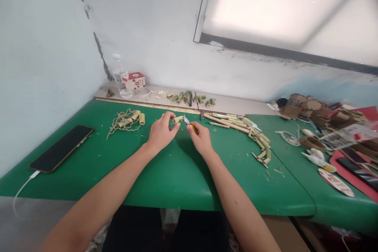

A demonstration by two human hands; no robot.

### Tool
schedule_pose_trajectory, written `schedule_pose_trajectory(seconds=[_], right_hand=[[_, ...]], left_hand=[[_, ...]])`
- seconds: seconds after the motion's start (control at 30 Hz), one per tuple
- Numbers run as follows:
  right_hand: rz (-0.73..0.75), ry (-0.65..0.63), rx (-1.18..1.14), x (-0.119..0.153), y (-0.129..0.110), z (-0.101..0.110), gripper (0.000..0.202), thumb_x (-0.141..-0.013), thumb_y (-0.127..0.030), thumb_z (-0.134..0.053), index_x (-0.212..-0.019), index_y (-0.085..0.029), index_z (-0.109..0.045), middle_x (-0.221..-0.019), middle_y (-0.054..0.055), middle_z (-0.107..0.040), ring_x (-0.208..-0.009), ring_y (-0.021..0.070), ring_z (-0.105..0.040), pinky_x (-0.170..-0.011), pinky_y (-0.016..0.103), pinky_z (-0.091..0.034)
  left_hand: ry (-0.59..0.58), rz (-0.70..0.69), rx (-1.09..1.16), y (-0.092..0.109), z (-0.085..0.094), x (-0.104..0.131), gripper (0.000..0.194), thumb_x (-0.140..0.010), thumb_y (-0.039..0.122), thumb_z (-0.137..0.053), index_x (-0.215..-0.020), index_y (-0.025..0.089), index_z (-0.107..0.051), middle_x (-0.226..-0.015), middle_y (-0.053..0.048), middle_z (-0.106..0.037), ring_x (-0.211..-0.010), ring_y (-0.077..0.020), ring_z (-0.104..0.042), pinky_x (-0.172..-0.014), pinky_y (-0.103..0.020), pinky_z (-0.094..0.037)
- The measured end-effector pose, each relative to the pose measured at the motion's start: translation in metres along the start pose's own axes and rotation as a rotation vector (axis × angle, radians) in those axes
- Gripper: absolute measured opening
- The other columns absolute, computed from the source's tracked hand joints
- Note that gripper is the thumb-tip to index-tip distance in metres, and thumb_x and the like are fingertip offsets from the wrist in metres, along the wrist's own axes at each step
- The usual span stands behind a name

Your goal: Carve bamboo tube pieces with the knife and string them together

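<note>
Our left hand gripped a bamboo piece — our right clasped the knife, blade right at its end — above the green desk!

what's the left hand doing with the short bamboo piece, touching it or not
Touching: the head view shows the left hand gripping the bamboo piece, its thumb against the near side.

Green table filling the near side. White walls meeting at left, dark cracks running down the corner. Bright window glowing far right.
</note>
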State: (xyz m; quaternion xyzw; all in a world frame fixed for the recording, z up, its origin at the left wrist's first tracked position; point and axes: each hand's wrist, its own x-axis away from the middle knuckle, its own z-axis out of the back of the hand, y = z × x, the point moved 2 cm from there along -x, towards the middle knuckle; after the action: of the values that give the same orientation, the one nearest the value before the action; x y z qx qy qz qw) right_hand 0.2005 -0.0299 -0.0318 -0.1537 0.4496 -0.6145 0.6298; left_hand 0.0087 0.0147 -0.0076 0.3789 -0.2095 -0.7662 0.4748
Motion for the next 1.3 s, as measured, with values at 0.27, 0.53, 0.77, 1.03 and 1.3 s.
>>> schedule_pose_trajectory(seconds=[0.27,0.53,0.77,1.03,1.3], right_hand=[[0.076,-0.088,-0.052,0.003,-0.007,-0.003,0.044,-0.101,-0.059,-0.055,-0.098,-0.019,-0.074,-0.068,-0.001,-0.058,-0.062,0.0158,-0.048,-0.061,0.030,-0.031],[0.112,-0.180,-0.086,0.007,-0.008,-0.007,0.044,-0.103,-0.057,-0.054,-0.103,-0.019,-0.075,-0.068,-0.001,-0.059,-0.061,0.0158,-0.048,-0.060,0.030,-0.031],[0.118,-0.178,-0.078,0.007,-0.010,-0.005,0.043,-0.104,-0.057,-0.054,-0.104,-0.020,-0.075,-0.067,-0.001,-0.059,-0.062,0.0167,-0.050,-0.061,0.030,-0.033],[0.056,-0.127,-0.090,0.005,-0.007,-0.005,0.043,-0.103,-0.059,-0.052,-0.097,-0.021,-0.070,-0.064,-0.002,-0.054,-0.060,0.0161,-0.048,-0.061,0.029,-0.032],[-0.025,0.020,-0.045,-0.001,0.008,0.002,0.042,-0.101,-0.058,-0.052,-0.092,-0.021,-0.069,-0.062,-0.002,-0.054,-0.059,0.0167,-0.047,-0.060,0.030,-0.032]], left_hand=[[0.031,-0.002,0.050,-0.001,0.001,0.000,0.021,-0.093,0.030,-0.069,-0.107,0.025,-0.055,-0.078,0.003,-0.064,-0.069,-0.0189,-0.064,-0.068,-0.031,-0.041],[0.034,0.036,0.061,-0.004,-0.002,-0.002,0.026,-0.085,0.026,-0.076,-0.104,0.025,-0.059,-0.071,0.005,-0.061,-0.070,-0.0200,-0.066,-0.070,-0.030,-0.042],[0.060,0.003,0.060,-0.006,-0.002,-0.001,0.023,-0.085,0.029,-0.078,-0.101,0.025,-0.063,-0.067,0.006,-0.062,-0.066,-0.0186,-0.065,-0.068,-0.030,-0.043],[0.077,-0.038,0.065,-0.009,0.000,-0.002,0.022,-0.086,0.034,-0.079,-0.097,0.024,-0.063,-0.064,0.006,-0.061,-0.062,-0.0170,-0.063,-0.065,-0.028,-0.041],[0.075,-0.068,0.100,0.000,0.001,0.003,0.026,-0.090,0.044,-0.074,-0.101,0.024,-0.063,-0.066,0.004,-0.064,-0.063,-0.0171,-0.064,-0.065,-0.029,-0.042]])
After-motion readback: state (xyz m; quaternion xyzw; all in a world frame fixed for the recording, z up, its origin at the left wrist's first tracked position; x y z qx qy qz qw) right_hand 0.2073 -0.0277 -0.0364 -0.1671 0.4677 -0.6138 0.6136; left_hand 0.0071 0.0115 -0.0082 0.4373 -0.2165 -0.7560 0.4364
